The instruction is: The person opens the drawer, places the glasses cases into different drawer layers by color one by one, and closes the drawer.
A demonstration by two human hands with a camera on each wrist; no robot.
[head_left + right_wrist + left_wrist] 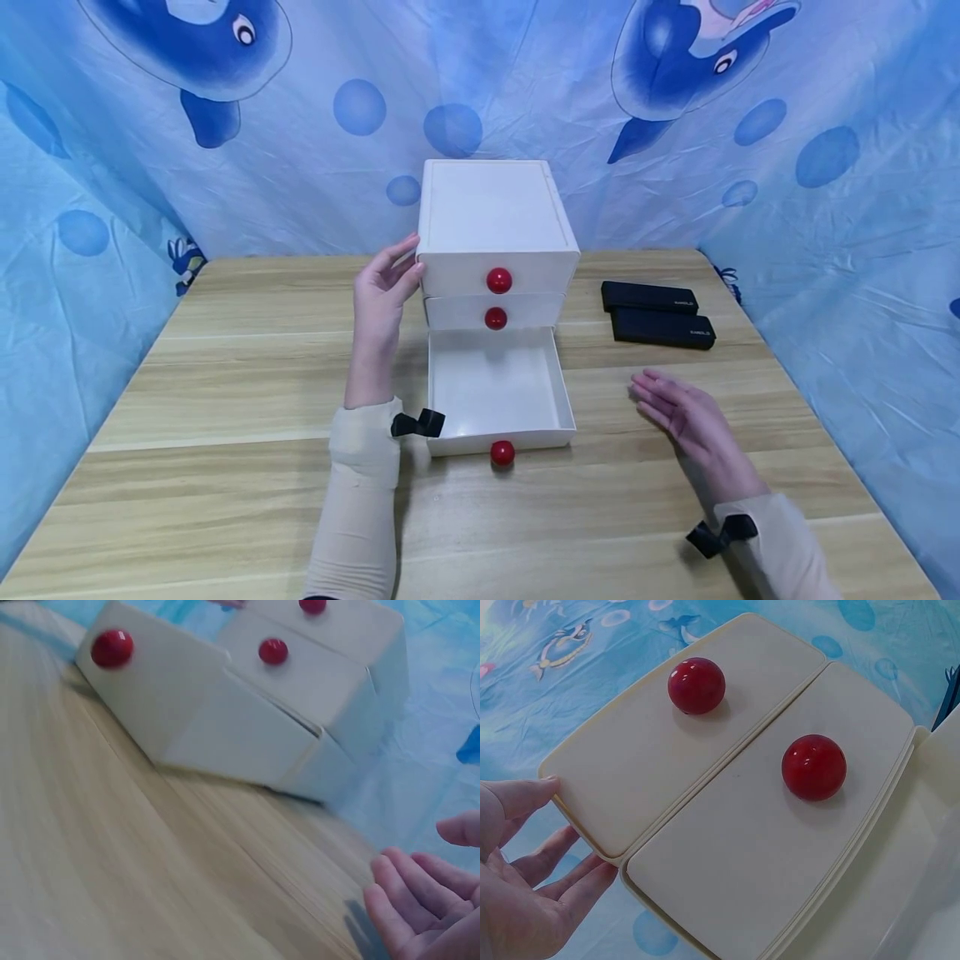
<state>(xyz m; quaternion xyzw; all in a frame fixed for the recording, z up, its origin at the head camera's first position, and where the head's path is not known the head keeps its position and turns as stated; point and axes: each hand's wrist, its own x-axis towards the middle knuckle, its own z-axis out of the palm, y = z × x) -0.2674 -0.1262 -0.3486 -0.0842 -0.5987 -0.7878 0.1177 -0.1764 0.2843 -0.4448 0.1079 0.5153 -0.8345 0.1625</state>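
Observation:
A white three-drawer unit [491, 204] with round red knobs stands at the back middle of the table. Its bottom drawer [498, 379] is pulled out, and nothing lies inside. The upper drawer [630, 765] and middle drawer [727, 817] are closed. My left hand [381, 296] touches the unit's left side near the top. In the left wrist view its thumb meets the front corner, and the fingers lie along the side. To the right of the pulled-out drawer, my right hand [693, 425] is held over the table with loosely extended fingers, holding nothing.
Two black cases [648, 297] with small pale lettering lie overlapping to the right of the unit, beyond my right hand. The wooden table [225, 358] is enclosed by a blue curtain [300, 183] printed with dolphins and bubbles.

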